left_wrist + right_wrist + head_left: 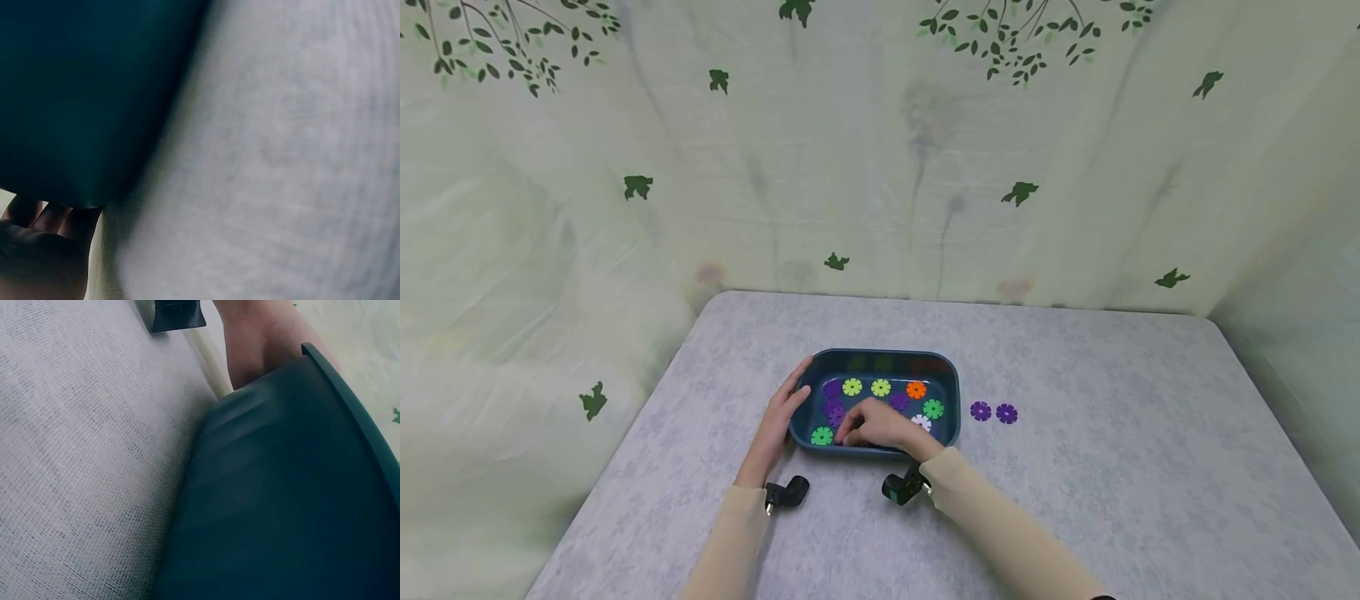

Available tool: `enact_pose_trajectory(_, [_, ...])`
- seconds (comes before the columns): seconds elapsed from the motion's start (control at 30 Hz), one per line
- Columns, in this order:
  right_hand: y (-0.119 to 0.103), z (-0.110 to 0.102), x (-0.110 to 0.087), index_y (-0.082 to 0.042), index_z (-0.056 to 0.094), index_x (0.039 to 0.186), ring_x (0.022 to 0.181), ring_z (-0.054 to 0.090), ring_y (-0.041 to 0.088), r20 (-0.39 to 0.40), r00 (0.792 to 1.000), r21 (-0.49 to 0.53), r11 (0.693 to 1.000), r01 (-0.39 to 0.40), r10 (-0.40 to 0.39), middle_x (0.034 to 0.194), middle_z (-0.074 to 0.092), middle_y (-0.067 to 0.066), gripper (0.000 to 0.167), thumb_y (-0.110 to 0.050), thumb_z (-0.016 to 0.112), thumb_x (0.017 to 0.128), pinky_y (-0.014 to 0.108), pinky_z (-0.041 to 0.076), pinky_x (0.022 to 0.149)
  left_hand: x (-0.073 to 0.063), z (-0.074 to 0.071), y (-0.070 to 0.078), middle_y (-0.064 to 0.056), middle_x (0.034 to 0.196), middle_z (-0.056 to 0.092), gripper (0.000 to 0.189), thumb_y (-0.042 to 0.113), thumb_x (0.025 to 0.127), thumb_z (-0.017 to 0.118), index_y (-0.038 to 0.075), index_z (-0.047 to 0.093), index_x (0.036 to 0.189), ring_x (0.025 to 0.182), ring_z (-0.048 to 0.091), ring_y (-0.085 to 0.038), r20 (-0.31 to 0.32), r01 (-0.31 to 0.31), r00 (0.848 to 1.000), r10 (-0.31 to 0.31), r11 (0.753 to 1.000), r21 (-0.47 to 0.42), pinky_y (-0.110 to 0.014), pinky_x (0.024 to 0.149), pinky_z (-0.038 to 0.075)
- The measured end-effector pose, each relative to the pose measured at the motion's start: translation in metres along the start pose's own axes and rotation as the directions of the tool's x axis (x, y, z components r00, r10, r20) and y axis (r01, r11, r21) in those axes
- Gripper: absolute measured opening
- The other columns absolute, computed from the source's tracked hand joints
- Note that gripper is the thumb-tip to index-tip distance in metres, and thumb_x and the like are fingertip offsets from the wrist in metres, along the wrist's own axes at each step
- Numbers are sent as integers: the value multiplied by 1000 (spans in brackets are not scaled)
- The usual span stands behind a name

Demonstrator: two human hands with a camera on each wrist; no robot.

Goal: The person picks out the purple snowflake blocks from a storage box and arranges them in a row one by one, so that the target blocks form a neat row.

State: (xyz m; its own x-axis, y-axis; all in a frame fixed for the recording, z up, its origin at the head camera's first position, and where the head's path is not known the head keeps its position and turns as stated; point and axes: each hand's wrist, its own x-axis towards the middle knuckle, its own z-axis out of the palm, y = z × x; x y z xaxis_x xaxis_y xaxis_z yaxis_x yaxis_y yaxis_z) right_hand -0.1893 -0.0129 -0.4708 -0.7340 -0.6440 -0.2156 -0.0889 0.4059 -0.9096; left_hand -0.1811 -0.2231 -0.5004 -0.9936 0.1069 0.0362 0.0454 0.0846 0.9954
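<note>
A dark blue tray [880, 354] stands on the table, holding several notched, flower-shaped plastic discs, among them a green disc [822, 436], a yellow disc [881, 387], an orange disc [916, 389] and a white disc [921, 422]. My left hand [781, 418] holds the tray's left end, thumb over the rim and fingers along the outside; the left wrist view shows its fingers against the outer wall. Inside the tray, my right hand [880, 422] reaches down with bent fingers near the green disc. Whether its fingertips pinch a disc is hidden.
Two purple discs [981, 411] lie on the table just right of the tray. A grey patterned cloth [1120, 433] covers the table. Behind it hangs a pale curtain [865, 167] with leaf prints. Each wrist carries a black camera [788, 492].
</note>
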Motion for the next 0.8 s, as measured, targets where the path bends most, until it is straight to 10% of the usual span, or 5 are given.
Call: enact_pose_trajectory(0.8, [13,-64,-49,10,62,109,83,59,22,-215,963,313,923,224,-161,111,60,28,24,1,57,88,50,49,86,0,1,-1,5,154,27,47,24,104,43,23,34,150,142,16,-14,-4,8,1000,-8,1000,-6,-48,114,8])
